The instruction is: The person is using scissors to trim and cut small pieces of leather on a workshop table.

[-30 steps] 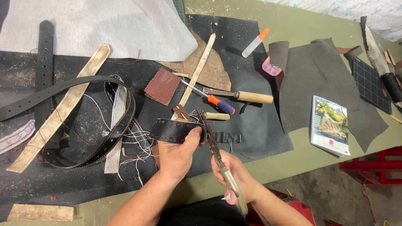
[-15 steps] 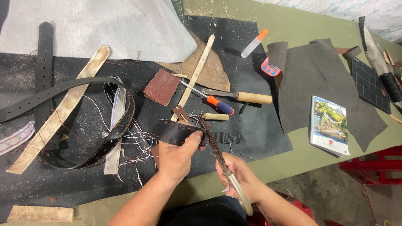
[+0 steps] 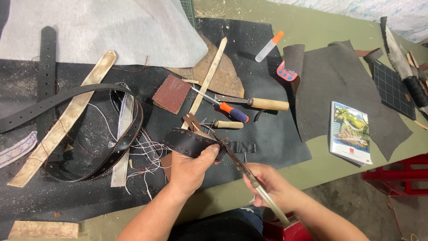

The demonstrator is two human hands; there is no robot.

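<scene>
Black leather, a short strap stitched along its edges in reddish thread (image 3: pixel 189 143), lies in the left hand (image 3: pixel 189 172), whose grip is closed on it with the thumb pressed on top near the strap's right end. The strap is held just above the black leather mat (image 3: pixel 267 147), near the front edge of the olive-green tabletop (image 3: pixel 321 31). The right hand (image 3: pixel 267 183) has its grip closed around the pale handle of a long thin metal tool (image 3: pixel 243 167), which slants up and left so that its tip meets the strap just beside the left thumb.

Just beyond the strap lie a small wooden-handled awl (image 3: pixel 227 124), a screwdriver with an orange and blue handle (image 3: pixel 232 111) and a knife with a light wooden handle (image 3: pixel 267 104). A square of reddish-brown sandpaper (image 3: pixel 171 93) sits left of them, and a long pale strip of leather (image 3: pixel 207 82) runs from the near centre towards the far side. To the left, a long black belt with punched holes (image 3: pixel 89 129) curls in a loop, with loose white threads (image 3: pixel 147 151) beside it. A white glue bottle with an orange cap (image 3: pixel 269 46) lies far right of centre. Farther right, a dark grey sheet of leather (image 3: pixel 347 85) spreads out, with a small glossy booklet (image 3: pixel 351 132) at its near edge.
</scene>
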